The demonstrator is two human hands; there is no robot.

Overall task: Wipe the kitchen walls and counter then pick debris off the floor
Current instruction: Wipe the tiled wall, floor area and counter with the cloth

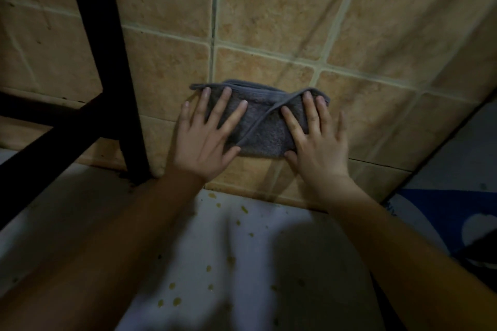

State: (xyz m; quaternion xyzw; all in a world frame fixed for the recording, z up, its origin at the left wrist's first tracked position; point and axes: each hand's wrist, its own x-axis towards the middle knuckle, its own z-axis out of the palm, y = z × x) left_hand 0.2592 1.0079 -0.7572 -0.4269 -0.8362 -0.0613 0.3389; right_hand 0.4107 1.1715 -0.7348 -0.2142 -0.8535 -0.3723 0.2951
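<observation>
Here, a folded grey cloth (265, 121) is pressed flat vs. the tan tiled wall (269, 13), low down, just above the white counter (242, 263). The left hand (208, 137) is spread over its left part, the right hand (316, 140) over its right; fingers on both are kept straight & splayed, nothing is gripped. Risk, as judged: w/ no grip, the cloth could be slid out from under the palms or dropped onto the yellowish spots (176, 301) on the counter, esp. if pressure is eased mid-stroke. A loose hem strip could be caught under a finger. Whether the cloth is damp can't be told. The black frame (113, 75) at left is cut off; a blue item (430, 212) at right can't be identified in the dim light.
</observation>
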